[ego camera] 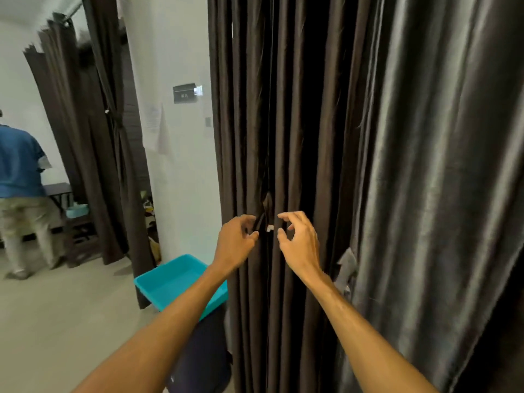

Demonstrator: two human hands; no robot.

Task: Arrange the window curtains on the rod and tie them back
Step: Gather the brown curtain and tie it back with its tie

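A narrow dark gap lies open in the curtain (pixel 397 165) folds between the left hand (pixel 235 239) and right hand (pixel 297 236). Leftward, the wall (pixel 175 52) and a teal tray (pixel 170 282) under the forearm crowd the approach.

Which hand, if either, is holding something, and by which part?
The left hand pinches the dark tie strap near its lower end. The right hand, fingers loosely curved, holds nothing.

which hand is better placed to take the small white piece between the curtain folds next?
Right, probably. The right hand holds nothing, and its thumb and forefinger are spread right beside the white piece. The left hand is busy pinching the dark strap.
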